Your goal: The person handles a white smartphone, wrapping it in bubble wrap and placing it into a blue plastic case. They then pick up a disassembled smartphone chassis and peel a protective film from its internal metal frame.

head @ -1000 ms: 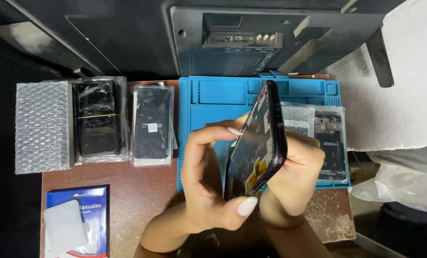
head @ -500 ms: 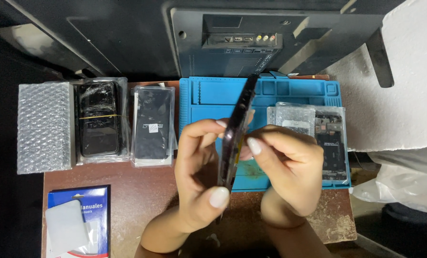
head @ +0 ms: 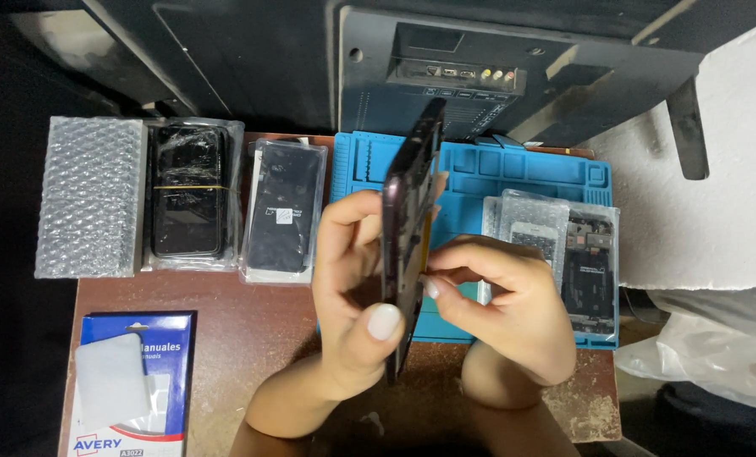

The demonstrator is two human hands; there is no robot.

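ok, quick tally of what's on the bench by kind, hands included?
Phone held edge-on in left hand, right hand pinching its edge: 1
Bubble-wrap bundle: 1
Bagged dark phone parts, left: 2
Bagged phone parts on the blue mat: 2
Blue work mat: 1
Blue label packet: 1
Total: 8

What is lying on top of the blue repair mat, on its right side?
On the blue repair mat, a bubble-wrapped phone part and an opened phone body. The right hand covers their lower-left edges.
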